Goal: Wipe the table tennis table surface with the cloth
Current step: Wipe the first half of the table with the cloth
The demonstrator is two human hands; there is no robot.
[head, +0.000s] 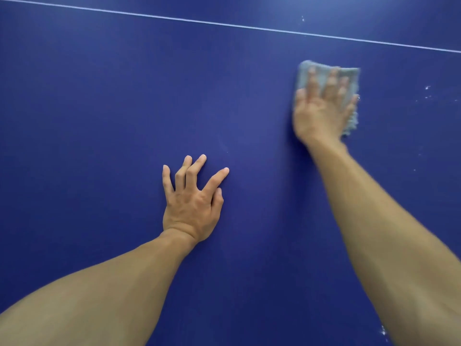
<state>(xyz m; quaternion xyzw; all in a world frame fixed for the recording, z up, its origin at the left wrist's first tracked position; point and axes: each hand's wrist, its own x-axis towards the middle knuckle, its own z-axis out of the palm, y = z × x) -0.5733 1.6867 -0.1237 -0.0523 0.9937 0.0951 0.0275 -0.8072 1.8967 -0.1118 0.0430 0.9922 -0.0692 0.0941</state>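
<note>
from the head view, the cloth [350, 77] is a pale grey-blue pad, blurred, lying flat on the blue table [99, 101] under the right hand [321, 111]. that hand's straight, spread fingers press it down without curling round it. cloth shows beyond the fingertips and beside the little finger. white specks [427, 88] lie to the right of that hand, and a thin white line [224, 24] runs beyond it. the left hand [192, 203] rests nearer the body, fingers splayed, tips on the table, holding nothing. the table's edges are cut off.
</note>
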